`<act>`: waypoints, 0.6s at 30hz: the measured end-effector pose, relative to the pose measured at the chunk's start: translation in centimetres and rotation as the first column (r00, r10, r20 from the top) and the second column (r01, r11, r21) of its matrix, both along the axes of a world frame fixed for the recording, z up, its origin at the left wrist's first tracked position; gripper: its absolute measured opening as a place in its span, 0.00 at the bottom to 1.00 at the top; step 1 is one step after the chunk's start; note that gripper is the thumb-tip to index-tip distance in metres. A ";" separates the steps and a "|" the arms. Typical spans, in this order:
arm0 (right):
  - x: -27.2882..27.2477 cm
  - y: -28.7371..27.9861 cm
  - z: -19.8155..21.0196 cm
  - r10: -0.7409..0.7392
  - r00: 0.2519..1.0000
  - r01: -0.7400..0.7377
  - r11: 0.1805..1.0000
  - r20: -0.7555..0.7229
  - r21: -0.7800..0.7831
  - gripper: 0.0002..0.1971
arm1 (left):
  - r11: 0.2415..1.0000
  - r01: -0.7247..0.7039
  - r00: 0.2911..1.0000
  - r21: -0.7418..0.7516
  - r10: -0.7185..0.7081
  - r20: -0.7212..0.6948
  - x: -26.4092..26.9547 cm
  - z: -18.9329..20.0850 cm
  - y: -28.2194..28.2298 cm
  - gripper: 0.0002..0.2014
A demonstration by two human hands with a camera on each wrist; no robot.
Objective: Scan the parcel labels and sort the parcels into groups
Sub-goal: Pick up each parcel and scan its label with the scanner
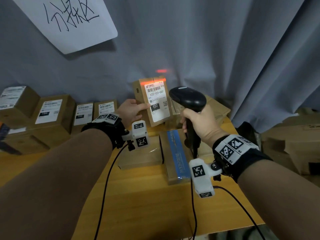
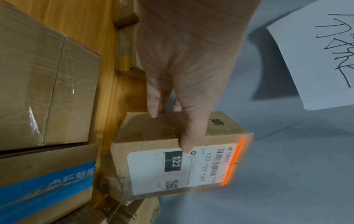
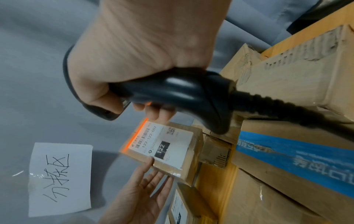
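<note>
My left hand (image 1: 134, 110) grips a small cardboard parcel (image 1: 152, 103) by its left side, thumb on the white label (image 2: 172, 166) marked 122. It holds the parcel upright above the table, label facing me. To its right, my right hand (image 1: 199, 122) is wrapped round the handle of a black barcode scanner (image 1: 187, 99), whose head points at the label. A red scan line (image 1: 154, 80) lies across the label's top edge, above the barcode. In the right wrist view the scanner (image 3: 182, 97) sits above the parcel (image 3: 172, 145), with the left hand (image 3: 141, 189) below.
Several labelled parcels (image 1: 50, 110) stand in a row at the back left. A box with blue tape (image 1: 176, 156) and a plain box (image 1: 142, 156) lie on the wooden table (image 1: 138, 205) under my wrists. Cartons (image 1: 294, 144) pile up at right. A handwritten sign (image 1: 69, 19) hangs on the grey curtain.
</note>
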State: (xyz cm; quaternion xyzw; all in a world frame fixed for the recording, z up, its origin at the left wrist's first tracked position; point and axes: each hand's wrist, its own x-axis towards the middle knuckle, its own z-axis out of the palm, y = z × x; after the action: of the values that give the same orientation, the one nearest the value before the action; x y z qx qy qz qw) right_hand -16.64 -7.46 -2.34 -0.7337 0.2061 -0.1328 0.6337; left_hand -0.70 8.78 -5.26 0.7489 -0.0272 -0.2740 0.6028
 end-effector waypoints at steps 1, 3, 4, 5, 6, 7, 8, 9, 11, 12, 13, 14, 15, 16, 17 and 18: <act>-0.1 -0.1 0.1 0.004 1.000 -0.004 1.000 0.003 0.007 0.12 | 1.000 -0.004 1.000 0.004 0.004 0.002 -0.1 -0.1 0.0 0.16; -0.4 -0.2 0.0 0.026 1.000 -0.025 1.000 -0.017 0.011 0.12 | 1.000 -0.014 1.000 0.020 0.014 0.007 -0.2 -0.2 0.0 0.16; -0.6 -0.3 -0.1 0.035 0.999 -0.034 0.999 -0.035 0.013 0.11 | 0.999 -0.019 1.000 0.028 0.019 0.005 -0.2 -0.2 0.0 0.17; -0.7 -0.4 -0.2 0.039 0.998 -0.038 0.999 -0.054 0.015 0.11 | 0.999 -0.023 1.000 0.035 0.023 0.001 -0.2 -0.3 0.1 0.18; -0.8 -0.5 -0.2 0.041 0.996 -0.040 0.999 -0.075 0.017 0.10 | 0.999 -0.026 1.000 0.042 0.026 -0.002 -0.2 -0.3 0.1 0.20; -0.9 -0.7 -0.2 0.043 0.995 -0.041 0.999 -0.094 0.019 0.10 | 0.998 -0.029 1.000 0.048 0.030 -0.001 -0.3 -0.2 0.1 0.20; -0.8 -0.8 0.1 0.047 0.993 -0.044 0.999 -0.112 0.022 0.09 | 0.998 -0.031 1.000 0.054 0.031 0.002 -0.4 -0.2 0.1 0.20; -0.7 -0.9 0.5 0.055 0.990 -0.052 0.998 -0.130 0.025 0.08 | 0.998 -0.031 1.000 0.058 0.031 0.006 -0.5 -0.1 0.1 0.19; -0.3 -0.9 1.8 0.082 0.984 -0.078 0.997 -0.155 0.030 0.07 | 0.997 -0.026 1.000 0.067 0.025 0.014 -0.7 0.1 0.0 0.18; 0.0 -0.9 2.6 0.097 0.982 -0.093 0.995 -0.161 0.031 0.07 | 0.997 -0.022 1.000 0.071 0.021 0.020 -0.8 0.2 0.0 0.18; 0.3 -0.8 3.5 0.107 0.980 -0.103 0.994 -0.166 0.031 0.07 | 0.997 -0.019 0.999 0.071 0.018 0.026 -0.9 0.4 -0.1 0.17; 0.7 -0.8 4.4 0.111 0.979 -0.108 0.994 -0.172 0.029 0.07 | 0.997 -0.015 0.999 0.070 0.013 0.030 -1.1 0.5 -0.1 0.17; 1.0 -0.7 5.3 0.114 0.978 -0.111 0.993 -0.176 0.025 0.07 | 0.998 -0.006 1.000 0.067 0.004 0.031 -1.2 0.6 -0.2 0.18; 1.3 -0.7 6.0 0.117 0.976 -0.115 0.993 -0.182 0.022 0.07 | 0.998 0.006 1.000 0.065 -0.008 0.029 -1.3 0.7 -0.2 0.18; 1.6 -0.7 6.6 0.121 0.974 -0.119 0.993 -0.192 0.021 0.07 | 0.998 0.018 0.999 0.061 -0.020 0.028 -1.4 0.8 -0.2 0.18; 1.7 -0.8 7.2 0.125 0.971 -0.123 0.992 -0.205 0.023 0.07 | 0.998 0.030 0.999 0.056 -0.031 0.025 -1.5 0.9 -0.2 0.19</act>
State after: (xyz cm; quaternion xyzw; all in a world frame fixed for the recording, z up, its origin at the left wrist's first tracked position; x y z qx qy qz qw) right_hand -14.91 -8.30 4.81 -0.7516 0.2252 -0.0154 0.6198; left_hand -2.21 8.59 -4.37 0.7682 -0.0388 -0.2741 0.5772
